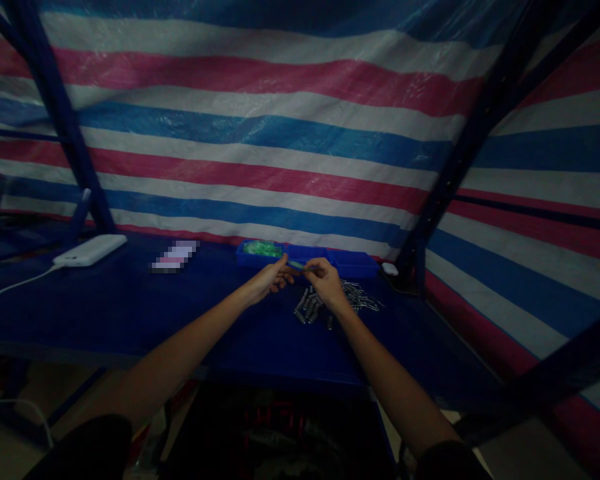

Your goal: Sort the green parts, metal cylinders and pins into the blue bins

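Observation:
My left hand [269,280] and my right hand [325,280] meet above the table, just in front of the blue bins. Between their fingertips is a small slim greenish piece [296,265], too blurred to name exactly. My left thumb and fingers pinch one end, and my right thumb and forefinger close on the other. Behind the left hand, a blue bin [239,257] holds shiny green pieces [263,249]. Short metal cylinders [309,305] lie below my right hand. Thin metal pins [361,297] are heaped to its right, partly hidden by it.
Further blue bins [357,265] continue to the right, beside a small white case [390,269]. On the left of the blue table [105,307] lie a white block-shaped device [93,250] with a cable and a pixelated flat item [175,257]. Blue posts and a striped sheet [260,133] enclose the back.

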Available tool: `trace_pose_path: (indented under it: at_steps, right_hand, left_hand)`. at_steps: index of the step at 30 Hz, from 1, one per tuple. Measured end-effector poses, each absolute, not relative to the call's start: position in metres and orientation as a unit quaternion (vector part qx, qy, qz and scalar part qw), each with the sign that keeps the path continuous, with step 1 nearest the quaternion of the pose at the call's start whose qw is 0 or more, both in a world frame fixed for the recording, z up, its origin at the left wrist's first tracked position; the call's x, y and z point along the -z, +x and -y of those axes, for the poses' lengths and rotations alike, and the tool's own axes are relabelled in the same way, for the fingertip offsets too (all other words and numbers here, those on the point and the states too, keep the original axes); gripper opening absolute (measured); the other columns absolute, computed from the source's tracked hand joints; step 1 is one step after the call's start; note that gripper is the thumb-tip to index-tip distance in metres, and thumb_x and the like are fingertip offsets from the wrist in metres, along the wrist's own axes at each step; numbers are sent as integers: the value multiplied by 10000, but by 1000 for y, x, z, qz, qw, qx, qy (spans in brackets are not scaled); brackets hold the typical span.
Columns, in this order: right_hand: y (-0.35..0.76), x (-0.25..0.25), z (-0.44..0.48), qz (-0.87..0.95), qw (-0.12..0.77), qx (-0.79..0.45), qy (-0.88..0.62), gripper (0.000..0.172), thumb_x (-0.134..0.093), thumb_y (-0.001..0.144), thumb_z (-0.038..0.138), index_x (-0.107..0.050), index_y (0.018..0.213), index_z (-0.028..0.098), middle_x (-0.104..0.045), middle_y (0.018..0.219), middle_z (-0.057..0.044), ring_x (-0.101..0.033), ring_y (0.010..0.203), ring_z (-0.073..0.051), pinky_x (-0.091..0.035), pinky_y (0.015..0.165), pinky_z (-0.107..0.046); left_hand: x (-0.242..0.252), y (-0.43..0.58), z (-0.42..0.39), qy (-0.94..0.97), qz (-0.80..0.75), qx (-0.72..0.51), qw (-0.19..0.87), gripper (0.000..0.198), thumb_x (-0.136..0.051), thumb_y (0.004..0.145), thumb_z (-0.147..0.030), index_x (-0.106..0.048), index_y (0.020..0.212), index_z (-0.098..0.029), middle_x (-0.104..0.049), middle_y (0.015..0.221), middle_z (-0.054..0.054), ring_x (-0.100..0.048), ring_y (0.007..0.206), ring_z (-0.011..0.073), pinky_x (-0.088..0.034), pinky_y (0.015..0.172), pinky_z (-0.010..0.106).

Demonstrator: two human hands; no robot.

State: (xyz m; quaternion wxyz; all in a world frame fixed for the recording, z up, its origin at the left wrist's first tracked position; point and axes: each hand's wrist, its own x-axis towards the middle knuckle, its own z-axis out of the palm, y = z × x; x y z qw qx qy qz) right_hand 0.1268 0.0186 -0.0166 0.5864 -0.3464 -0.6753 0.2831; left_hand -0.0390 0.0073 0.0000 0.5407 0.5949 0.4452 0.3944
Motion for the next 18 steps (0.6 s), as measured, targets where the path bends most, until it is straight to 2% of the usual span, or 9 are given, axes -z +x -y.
trace_pose_path:
  at_steps: [2, 5, 9, 11, 13, 15, 18]
  right_hand:
    - [127, 18, -18, 703, 582, -227, -340, 48, -556, 652, 219, -588, 672, 189, -506, 857, -26, -527, 836, -156, -452, 725, -293]
    - [126, 20, -17, 700, 565, -214, -380, 84, -545, 652, 195, -619, 691, 194, -456, 934, -42, -485, 932, -170, -443, 739, -291]
    - [130, 16, -17, 653, 546, -286, -440, 163, -612, 650, 333, -652, 708, 185, -456, 984, -53, -464, 986, -196, -412, 744, -297]
    - [133, 13, -16, 625, 535, -335, -460, 296, -573, 685, 457, -649, 699, 172, -510, 920, -47, -492, 915, -187, -390, 726, -293]
    - [135, 9, -14, 626, 511, -377, -451, 376, -533, 698, 525, -631, 669, 163, -546, 766, -17, -507, 770, -156, -369, 677, -273]
    - [136, 6, -11, 650, 490, -399, -422, 367, -550, 684, 523, -599, 611, 166, -520, 612, 22, -476, 641, -124, -344, 624, -248]
    - [135, 5, -9, 669, 493, -392, -396, 361, -549, 698, 496, -546, 542, 171, -474, 531, 41, -432, 565, -102, -317, 575, -228]
  left_hand:
    - [0, -39, -7, 595, -444, -411, 529, 393, -525, 735, -522, -640, 800, -152, -566, 643, 12, -389, 472, 70, -192, 426, 191]
    - [0, -38, -6, 647, -438, -426, 457, 221, -578, 736, -360, -634, 807, -159, -548, 610, -13, -417, 503, 81, -263, 465, 189]
    - [3, -38, -5, 756, -407, -449, 248, 202, -551, 775, -275, -649, 928, -186, -595, 794, 24, -512, 702, 142, -397, 673, 254]
    - [4, -38, -4, 805, -392, -424, 133, 231, -541, 791, -251, -643, 996, -220, -578, 884, 39, -518, 815, 170, -400, 772, 289]
    - [5, -39, -2, 835, -377, -397, 59, 261, -522, 806, -227, -628, 1044, -242, -548, 953, 49, -506, 904, 186, -396, 827, 309]
    - [4, -40, -1, 846, -372, -382, 14, 283, -502, 816, -202, -618, 1070, -253, -519, 1006, 55, -491, 946, 191, -397, 845, 318]
    - [2, -44, 0, 853, -371, -366, -19, 332, -457, 830, -157, -602, 1101, -282, -493, 1043, 57, -480, 940, 187, -397, 848, 333]
